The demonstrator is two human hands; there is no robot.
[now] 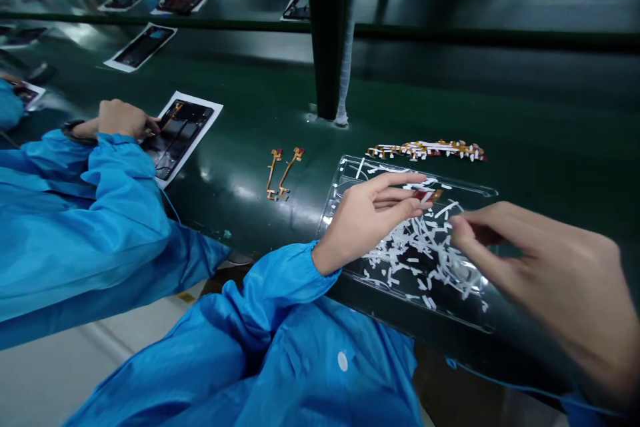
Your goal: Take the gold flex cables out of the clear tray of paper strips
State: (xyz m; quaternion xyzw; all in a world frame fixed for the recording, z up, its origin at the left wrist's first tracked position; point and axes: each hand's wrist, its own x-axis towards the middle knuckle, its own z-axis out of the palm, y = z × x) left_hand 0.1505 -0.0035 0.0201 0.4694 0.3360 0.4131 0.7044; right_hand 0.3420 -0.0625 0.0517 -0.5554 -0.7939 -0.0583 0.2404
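Observation:
My left hand point(373, 217) hovers over a clear plastic tray point(345, 177) and pinches a small orange flex strip point(429, 195) with a red end between thumb and fingers. My right hand point(545, 277) is close to its right, thumb and forefinger pressed together just beside the strip's end; whether anything is in that pinch I cannot make out. The tray holds several white peeled paper slivers point(425, 250). Two more orange flex strips point(283, 173) lie on the green belt to the tray's left. A row of several strips point(425, 149) lies just behind the tray.
A co-worker in a blue sleeve point(100, 193) sits on my left, a hand point(123, 119) on a dark phone panel point(175, 133) lying on white paper. More panels on paper point(143, 47) lie along the belt. A dark post point(327, 33) stands behind the tray.

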